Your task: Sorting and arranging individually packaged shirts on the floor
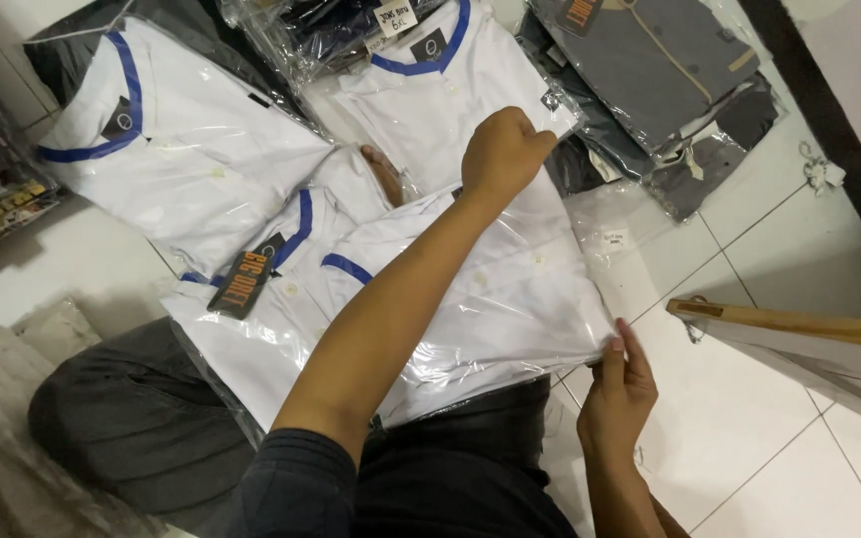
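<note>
A folded white shirt with blue trim, in a clear plastic bag (pixel 510 299), lies across my lap. My left hand (pixel 502 149) reaches over it, fingers closed on the bag's far edge. My right hand (pixel 618 391) pinches the bag's near right corner between thumb and fingers. Under this bag lies another white shirt (pixel 271 329) with a blue collar and a black hang tag (pixel 248 277), to the left of my left forearm.
More bagged white shirts lie at the upper left (pixel 181 139) and top centre (pixel 430 90). Bagged grey shirts (pixel 650 60) are piled at the upper right. A wooden bar (pixel 799 323) juts in from the right over the white tiled floor (pixel 749 428).
</note>
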